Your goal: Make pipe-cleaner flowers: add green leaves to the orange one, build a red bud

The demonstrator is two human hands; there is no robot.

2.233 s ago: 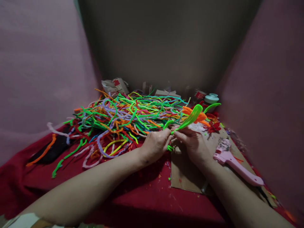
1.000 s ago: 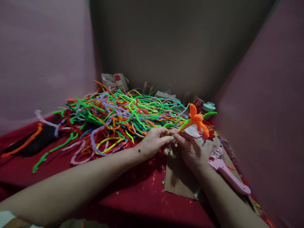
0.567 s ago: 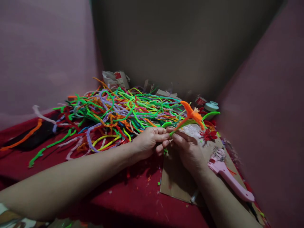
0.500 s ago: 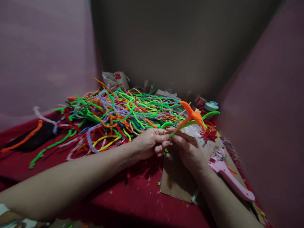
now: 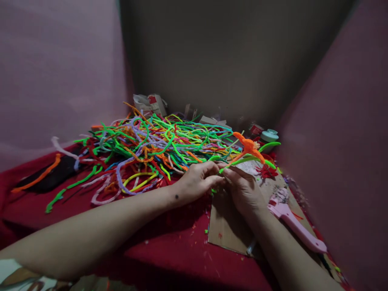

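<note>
An orange pipe-cleaner flower with a pale centre and long green leaves points up and to the right. Its green stem end lies between the fingers of both hands. My right hand is closed on the stem just below the petals. Against it, my left hand pinches at the lower end of the same stem. The fingertips partly hide the stem where the hands meet. A large tangled heap of coloured pipe cleaners lies behind and left of my left hand.
A pink glue gun lies right of my right forearm. Under the hands is a cardboard sheet on the red cloth. A red flower and a light-blue jar stand beyond. Boxes sit at the back.
The flower has turned slightly, its petals lower and a second green leaf now showing at the right. My left hand has rolled over the stem. The whole view has shifted a little.
</note>
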